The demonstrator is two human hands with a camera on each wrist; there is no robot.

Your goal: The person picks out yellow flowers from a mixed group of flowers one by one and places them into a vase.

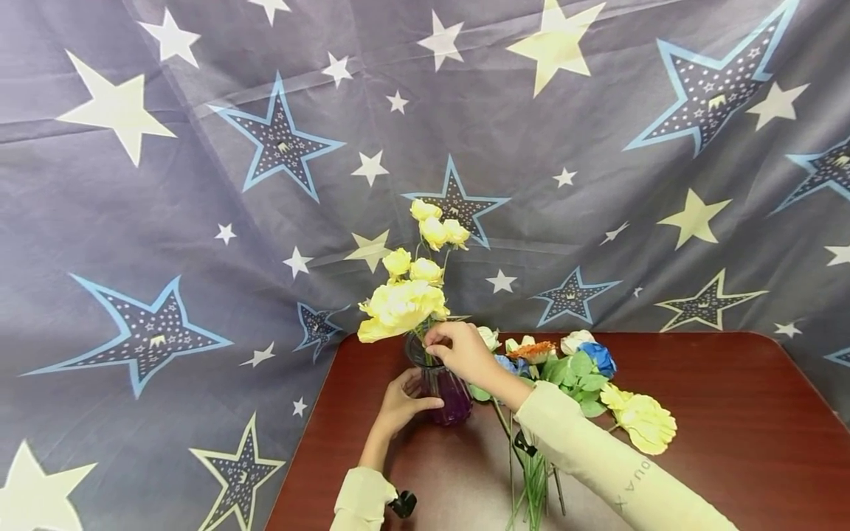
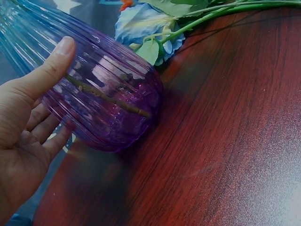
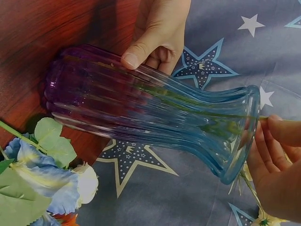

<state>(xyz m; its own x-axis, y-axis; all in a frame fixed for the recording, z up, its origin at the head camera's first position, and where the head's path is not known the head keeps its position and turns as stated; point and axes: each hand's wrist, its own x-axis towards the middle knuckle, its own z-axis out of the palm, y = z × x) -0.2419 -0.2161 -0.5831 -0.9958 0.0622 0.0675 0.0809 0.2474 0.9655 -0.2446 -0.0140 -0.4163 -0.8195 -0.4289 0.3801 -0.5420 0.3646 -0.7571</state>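
The ribbed glass vase [image 1: 451,402] fades from purple up to blue. At its head-view 11 o'clock are ruffled yellow blooms [image 1: 405,302]; at 3 o'clock, blue, white and orange flowers [image 1: 536,352]. Dark grain streaks the red-brown wooden tabletop [image 1: 730,413]; 5-pointed stars [image 1: 558,44], white, yellow or blue-edged, dot the grey-purple cloth [image 1: 478,125].

Head view from above, facing forward and down over table [image 1: 737,402], wrist views close, sharing vase [image 3: 153,113]

My left hand [image 1: 403,402] is curved, its thumb [image 2: 49,66] standing apart from the fingers [image 2: 46,130]. My right hand [image 1: 465,358] is placed higher, thumb and forefinger pinching, while its forearm [image 1: 584,442] lies slantwise.
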